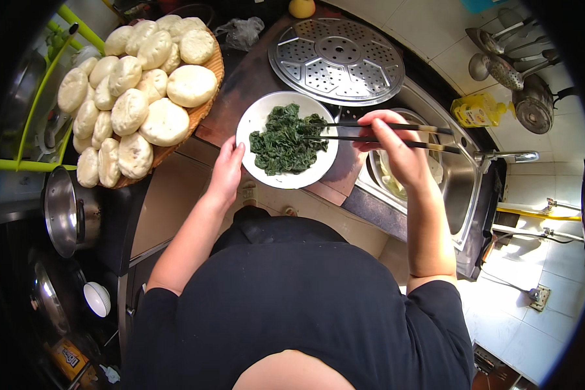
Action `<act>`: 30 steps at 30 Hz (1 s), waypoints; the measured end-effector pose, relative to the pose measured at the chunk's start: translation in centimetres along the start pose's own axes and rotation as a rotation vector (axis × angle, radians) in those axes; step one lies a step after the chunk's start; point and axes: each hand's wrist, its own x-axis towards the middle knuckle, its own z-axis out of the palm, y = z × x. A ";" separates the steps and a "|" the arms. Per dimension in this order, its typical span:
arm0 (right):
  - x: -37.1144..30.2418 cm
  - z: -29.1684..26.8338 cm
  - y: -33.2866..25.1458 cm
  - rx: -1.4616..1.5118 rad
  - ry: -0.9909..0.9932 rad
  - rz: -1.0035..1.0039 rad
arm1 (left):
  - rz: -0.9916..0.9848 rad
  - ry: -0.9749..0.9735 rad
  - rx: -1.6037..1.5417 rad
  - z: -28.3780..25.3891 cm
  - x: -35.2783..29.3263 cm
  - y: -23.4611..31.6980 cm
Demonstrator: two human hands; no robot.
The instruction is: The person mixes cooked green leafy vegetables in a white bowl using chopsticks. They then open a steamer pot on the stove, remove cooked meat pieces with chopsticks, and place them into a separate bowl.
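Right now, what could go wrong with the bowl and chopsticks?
1. The left hand holds the white bowl at its left edge; it might tip if the grip slips.
2. The black chopsticks in the right hand reach into the dark greens; a loose pinch could drop leaves.
3. The perforated steel plate sits just beyond the bowl; a careless push could knock it.

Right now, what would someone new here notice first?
Probably the pile of pale round buns on a woven tray, upper left. Next, just above centre, dark greens in a white bowl held by the left hand, with black chopsticks from the right hand over them.
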 end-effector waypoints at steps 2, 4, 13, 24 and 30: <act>-0.3 -0.5 -0.4 -0.052 0.075 0.004 | 0.056 -0.012 0.004 0.2 1.7 0.0; -0.2 -0.2 1.3 -0.116 0.095 0.047 | 0.043 -0.006 0.026 0.9 2.8 0.7; 0.6 4.6 2.7 -0.463 -0.094 -0.383 | 0.007 -0.014 -0.027 0.6 3.7 0.0; 1.4 1.1 2.8 -0.219 0.237 -0.229 | -0.007 -0.018 0.062 0.2 3.7 0.2; 0.9 3.9 3.5 -0.333 -0.011 -0.356 | -0.022 -0.005 0.020 0.8 3.8 0.1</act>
